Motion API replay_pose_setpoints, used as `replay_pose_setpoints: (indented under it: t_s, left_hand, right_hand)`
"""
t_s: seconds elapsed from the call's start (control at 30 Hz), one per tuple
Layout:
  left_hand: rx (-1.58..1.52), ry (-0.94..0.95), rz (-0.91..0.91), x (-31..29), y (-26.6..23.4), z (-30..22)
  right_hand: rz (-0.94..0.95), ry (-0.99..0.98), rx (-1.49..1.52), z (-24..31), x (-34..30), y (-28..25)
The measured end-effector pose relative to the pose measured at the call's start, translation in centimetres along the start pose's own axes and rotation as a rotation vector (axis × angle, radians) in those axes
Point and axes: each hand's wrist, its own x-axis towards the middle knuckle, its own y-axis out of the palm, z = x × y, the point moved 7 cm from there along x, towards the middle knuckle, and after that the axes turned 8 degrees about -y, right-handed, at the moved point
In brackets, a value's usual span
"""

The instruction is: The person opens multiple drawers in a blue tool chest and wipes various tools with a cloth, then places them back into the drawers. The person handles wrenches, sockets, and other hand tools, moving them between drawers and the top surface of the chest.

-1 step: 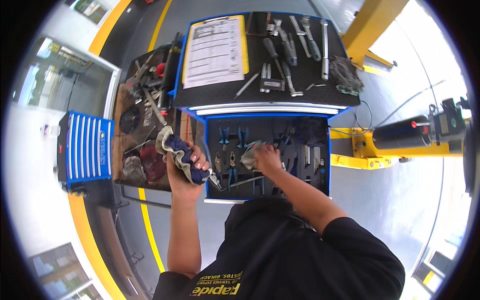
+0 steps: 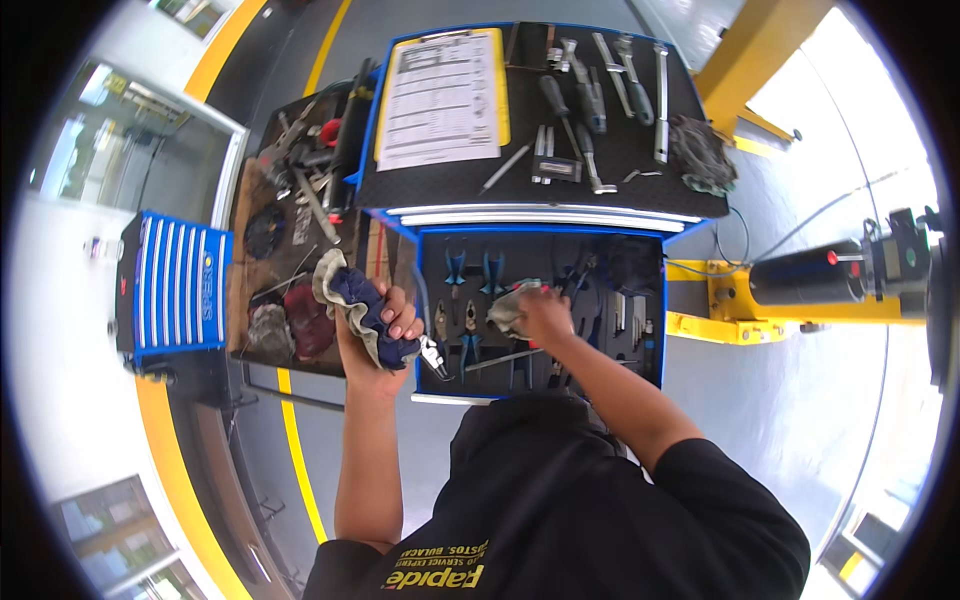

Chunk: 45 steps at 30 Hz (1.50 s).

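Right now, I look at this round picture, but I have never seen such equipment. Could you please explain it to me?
There is no robot here: a person works with bare hands. A wide fisheye camera worn on the head looks down, so straight edges bend. The left hand grips a bunched navy and beige cloth; a metal tool shows beside it, but I cannot tell whether it is held. The right hand holds a greyish cloth over the open drawer, where pliers lie. On the black cabinet top are papers on a yellow clipboard, hand tools and a crumpled grey rag.
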Motion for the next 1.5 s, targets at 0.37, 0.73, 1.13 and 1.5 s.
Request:
replay_pose_setpoints:
  t_s: [0.37, 0.73, 1.13, 1.5]
  left_hand:
    - [-0.113, -0.058, 0.412, 6.7, 5.6, -1.0]
    - [0.117, -0.013, 0.478, 10.8, 11.6, 7.5]
    - [0.281, 0.401, -0.363, 7.5, 6.2, 1.0]
    - [2.225, 0.678, 0.555, 6.5, 17.1, 7.4]
  right_hand:
    - [-0.111, -0.394, 1.982, -2.7, -6.7, -18.7]
    - [-0.235, -0.018, 1.688, 8.0, -7.0, -20.0]
    - [-0.375, 0.138, 1.132, 5.3, -8.1, -23.9]
    - [-0.336, -0.127, 0.614, 4.8, -10.2, -29.1]
